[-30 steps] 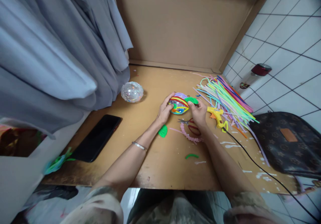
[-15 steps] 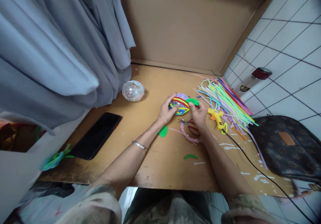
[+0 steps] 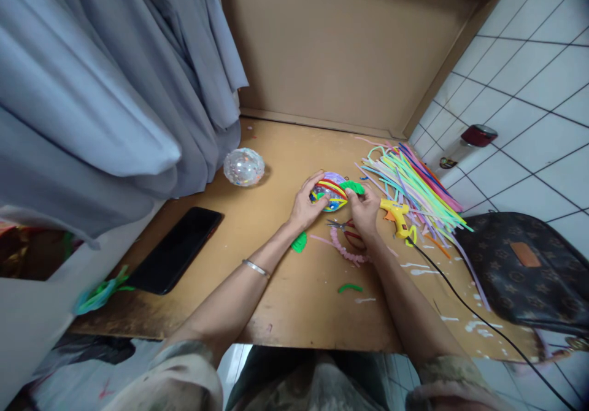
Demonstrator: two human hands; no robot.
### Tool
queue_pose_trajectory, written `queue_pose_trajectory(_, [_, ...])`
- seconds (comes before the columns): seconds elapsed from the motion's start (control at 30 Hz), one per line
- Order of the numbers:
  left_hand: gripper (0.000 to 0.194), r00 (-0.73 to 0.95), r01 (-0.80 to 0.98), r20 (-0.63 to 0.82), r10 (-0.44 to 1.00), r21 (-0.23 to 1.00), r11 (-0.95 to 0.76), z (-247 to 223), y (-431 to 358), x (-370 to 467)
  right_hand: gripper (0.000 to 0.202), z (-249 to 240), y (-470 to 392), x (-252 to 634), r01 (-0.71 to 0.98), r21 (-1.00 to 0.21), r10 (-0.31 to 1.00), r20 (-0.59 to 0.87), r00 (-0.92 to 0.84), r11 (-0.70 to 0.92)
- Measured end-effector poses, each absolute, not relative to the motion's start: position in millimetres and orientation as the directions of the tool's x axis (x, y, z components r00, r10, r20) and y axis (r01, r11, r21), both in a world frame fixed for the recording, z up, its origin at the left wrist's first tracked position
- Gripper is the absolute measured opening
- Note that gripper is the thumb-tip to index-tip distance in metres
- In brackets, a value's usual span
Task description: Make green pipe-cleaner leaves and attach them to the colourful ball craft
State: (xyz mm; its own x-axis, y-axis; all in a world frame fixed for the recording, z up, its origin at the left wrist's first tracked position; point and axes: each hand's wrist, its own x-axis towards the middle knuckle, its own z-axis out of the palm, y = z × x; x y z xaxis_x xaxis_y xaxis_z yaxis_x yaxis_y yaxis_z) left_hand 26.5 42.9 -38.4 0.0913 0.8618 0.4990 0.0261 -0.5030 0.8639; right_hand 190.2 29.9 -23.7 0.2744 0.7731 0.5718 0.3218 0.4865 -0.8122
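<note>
My left hand (image 3: 307, 204) is closed around the left side of a clear ball (image 3: 332, 191) banded with red, yellow, purple and blue pipe cleaners. At the ball's right side, my right hand (image 3: 363, 207) pinches a green fuzzy leaf-shaped piece (image 3: 352, 187) against it. Below the hands lie red-handled scissors (image 3: 353, 237), partly hidden by my right wrist, and a curled pink pipe cleaner (image 3: 343, 248). Another green leaf-shaped piece (image 3: 299, 241) rests beside my left forearm. A short green strip (image 3: 350, 288) is nearer the table's front edge.
A yellow glue gun (image 3: 398, 216) with a black cord lies right of my hand, by a pile of pipe cleaners (image 3: 414, 181). A brown bag (image 3: 529, 270) sits far right. Leftward are a second clear ball (image 3: 243, 167), a black phone (image 3: 177, 250) and a grey curtain (image 3: 151, 92).
Almost nothing differs. Both hands keep their hold on the ball and the green piece, with only a tiny shift of the right hand.
</note>
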Motion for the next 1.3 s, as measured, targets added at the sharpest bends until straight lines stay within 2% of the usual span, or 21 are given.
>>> queue_pose_trajectory(0.7, [0.051,0.096,0.035,0.496,0.863,0.865,-0.500,-38.1,42.6,27.3,0.013,-21.2,29.8,190.0,0.355,-0.813,0.781,0.562,0.271,0.462])
queue_pose_trajectory(0.87, [0.053,0.087,0.032,0.478,0.874,0.875,-0.482,-40.2,43.5,27.1,0.015,-20.6,29.4,189.5,0.312,-0.824,0.793,0.552,0.257,0.473])
queue_pose_trajectory(1.03, [0.053,0.072,0.036,0.483,0.872,0.873,-0.487,-41.6,43.8,27.6,0.023,-22.5,30.0,188.8,0.268,-0.860,0.823,0.500,0.268,0.435])
queue_pose_trajectory(1.2, [0.054,0.074,0.038,0.483,0.872,0.873,-0.487,-41.3,42.8,26.8,0.042,-21.8,27.6,185.9,0.168,-0.892,0.841,0.451,0.299,0.419])
queue_pose_trajectory(1.3, [0.054,0.070,0.038,0.481,0.874,0.874,-0.484,-41.3,42.9,26.1,0.044,-21.8,26.1,186.0,0.171,-0.890,0.839,0.456,0.298,0.423])
